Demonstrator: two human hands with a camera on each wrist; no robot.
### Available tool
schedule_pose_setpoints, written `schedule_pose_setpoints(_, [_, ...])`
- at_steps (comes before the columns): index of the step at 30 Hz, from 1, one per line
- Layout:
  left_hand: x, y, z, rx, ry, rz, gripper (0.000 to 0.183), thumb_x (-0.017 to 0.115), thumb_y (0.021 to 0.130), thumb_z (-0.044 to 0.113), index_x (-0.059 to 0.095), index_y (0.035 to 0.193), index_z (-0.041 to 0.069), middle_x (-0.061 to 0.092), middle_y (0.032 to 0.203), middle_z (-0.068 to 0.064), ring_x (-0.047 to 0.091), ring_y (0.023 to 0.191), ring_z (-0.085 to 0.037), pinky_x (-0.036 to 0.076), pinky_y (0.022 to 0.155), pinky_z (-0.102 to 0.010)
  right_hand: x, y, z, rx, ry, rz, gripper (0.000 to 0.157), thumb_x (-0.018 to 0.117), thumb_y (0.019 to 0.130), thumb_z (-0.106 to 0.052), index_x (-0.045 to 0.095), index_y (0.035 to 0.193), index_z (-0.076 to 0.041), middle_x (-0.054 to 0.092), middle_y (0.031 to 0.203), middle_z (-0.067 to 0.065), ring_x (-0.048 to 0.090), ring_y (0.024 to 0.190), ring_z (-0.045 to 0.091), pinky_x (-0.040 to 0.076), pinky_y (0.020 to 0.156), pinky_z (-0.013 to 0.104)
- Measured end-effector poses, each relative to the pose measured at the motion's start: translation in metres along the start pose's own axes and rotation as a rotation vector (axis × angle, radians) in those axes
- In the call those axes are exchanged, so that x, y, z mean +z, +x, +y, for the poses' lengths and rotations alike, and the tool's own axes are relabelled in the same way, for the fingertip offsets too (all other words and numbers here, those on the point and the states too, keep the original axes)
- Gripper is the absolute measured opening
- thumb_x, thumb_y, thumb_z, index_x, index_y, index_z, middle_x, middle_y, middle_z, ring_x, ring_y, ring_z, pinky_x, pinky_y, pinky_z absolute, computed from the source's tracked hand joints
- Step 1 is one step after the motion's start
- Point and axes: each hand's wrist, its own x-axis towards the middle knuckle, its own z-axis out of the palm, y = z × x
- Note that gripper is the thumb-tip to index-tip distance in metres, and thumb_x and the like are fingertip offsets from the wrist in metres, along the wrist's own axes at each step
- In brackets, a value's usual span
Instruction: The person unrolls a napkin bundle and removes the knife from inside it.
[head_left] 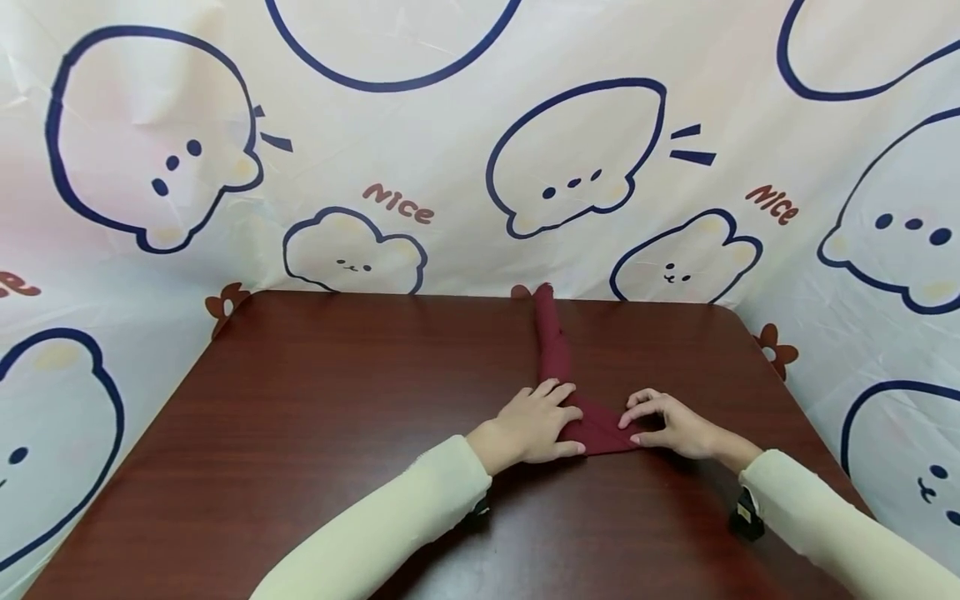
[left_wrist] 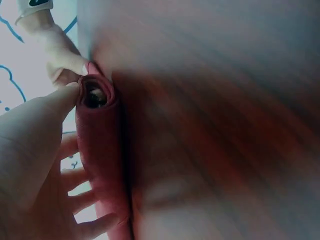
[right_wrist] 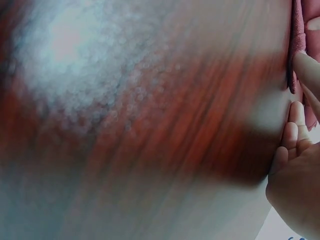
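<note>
A dark red cloth (head_left: 553,350) lies on the table, rolled into a long tube towards the back, with a flat triangular flap at its near right. My left hand (head_left: 528,425) rests across the near part of the roll, fingers spread and thumb by the near end. In the left wrist view, the hollow end of the rolled cloth (left_wrist: 100,150) shows beside that thumb. My right hand (head_left: 678,427) pinches the flap's pointed corner between thumb and fingers. At the right edge of the right wrist view, the thumb presses on the cloth edge (right_wrist: 297,40).
The brown wooden table (head_left: 337,375) has rounded far corners. A pale sheet (head_left: 450,150) printed with cartoon bears hangs behind it and at both sides. The roll's far end reaches the table's back edge.
</note>
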Motion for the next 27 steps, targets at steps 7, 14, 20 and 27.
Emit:
schedule_pose_setpoints(7, [-0.003,-0.025,-0.019,-0.009,-0.066,0.032,0.056,0.057,0.096,0.061,0.057,0.142,0.030,0.041,0.160,-0.002,0.045,0.143,-0.023,0.043,0.113,-0.043,0.004,-0.003,-0.001,-0.008,0.027,-0.023,0.014,0.078,0.089,-0.018,0.077,0.102,-0.020,0.059,0.119,0.010,0.044,0.111,-0.002,0.041,0.095,0.023])
schedule_pose_setpoints(14, [-0.014,-0.040,-0.038,-0.037,-0.136,0.023,0.051,0.072,0.091,0.048,0.060,0.136,0.026,0.052,0.149,-0.006,0.054,0.134,-0.026,0.046,0.109,-0.044,0.001,-0.002,0.001,0.017,0.009,-0.033,0.015,0.078,0.088,-0.021,0.076,0.103,-0.022,0.058,0.123,0.009,0.042,0.113,-0.004,0.039,0.096,0.022])
schedule_pose_setpoints(20, [-0.016,-0.043,-0.044,-0.026,-0.195,0.034,0.046,0.067,0.097,0.042,0.060,0.138,0.023,0.052,0.150,-0.009,0.051,0.137,-0.028,0.047,0.109,-0.046,-0.002,0.000,0.001,0.004,0.009,-0.034,0.015,0.078,0.088,-0.021,0.076,0.103,-0.022,0.058,0.123,0.010,0.042,0.113,-0.004,0.039,0.097,0.022])
schedule_pose_setpoints(27, [-0.009,-0.026,-0.025,-0.005,-0.147,0.120,0.058,0.058,0.098,0.055,0.052,0.147,0.025,0.040,0.160,-0.008,0.035,0.149,-0.027,0.042,0.115,-0.048,-0.003,0.000,0.000,-0.007,0.015,-0.028,0.014,0.078,0.089,-0.021,0.076,0.103,-0.020,0.058,0.121,0.010,0.042,0.112,-0.003,0.040,0.096,0.024])
